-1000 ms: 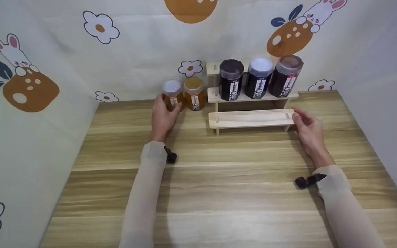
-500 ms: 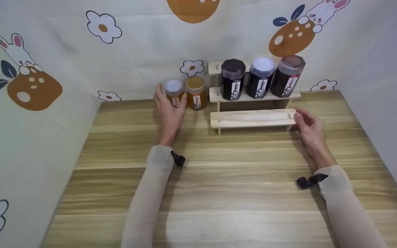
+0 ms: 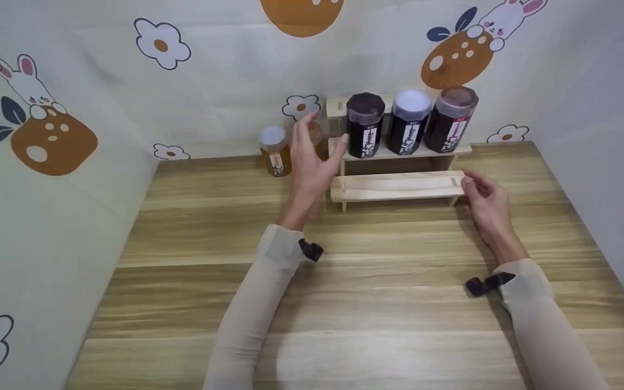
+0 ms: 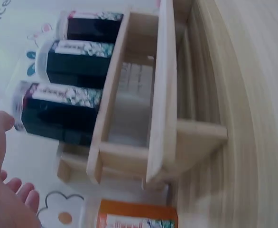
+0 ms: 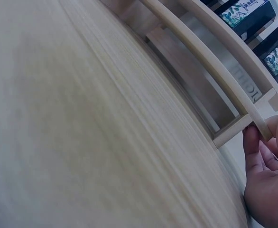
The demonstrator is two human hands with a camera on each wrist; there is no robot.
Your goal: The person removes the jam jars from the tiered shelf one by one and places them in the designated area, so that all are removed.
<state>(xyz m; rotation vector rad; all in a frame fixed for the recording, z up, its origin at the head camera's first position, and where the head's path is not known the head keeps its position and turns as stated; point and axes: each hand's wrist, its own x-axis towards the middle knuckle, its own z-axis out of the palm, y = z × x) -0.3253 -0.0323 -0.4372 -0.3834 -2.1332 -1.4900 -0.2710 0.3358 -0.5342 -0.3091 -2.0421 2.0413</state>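
Observation:
My left hand (image 3: 314,168) is raised with fingers spread and thumb apart, holding nothing. It covers most of the yellow-lidded amber jar (image 3: 318,146), which also shows at the bottom of the left wrist view (image 4: 139,214). Left of the hand, a white-lidded amber jar (image 3: 275,154) stands upright on the table. The thumb tip overlaps the left edge of a black-lidded dark jar (image 3: 364,125) in the head view. My right hand (image 3: 489,208) pinches the right end of the wooden tiered rack's lowest step (image 3: 398,186), thumb on top and fingers beneath.
On the rack's middle step, a white-lidded dark jar (image 3: 408,125) and a brown-lidded dark jar (image 3: 452,122) stand beside the black-lidded one. A patterned cloth wall (image 3: 225,97) rises right behind the rack. The wood-grain table (image 3: 377,303) extends in front.
My left hand has let go of the white-lidded amber jar and moved right and up, in front of the yellow-lidded one. The right hand keeps its grip on the rack.

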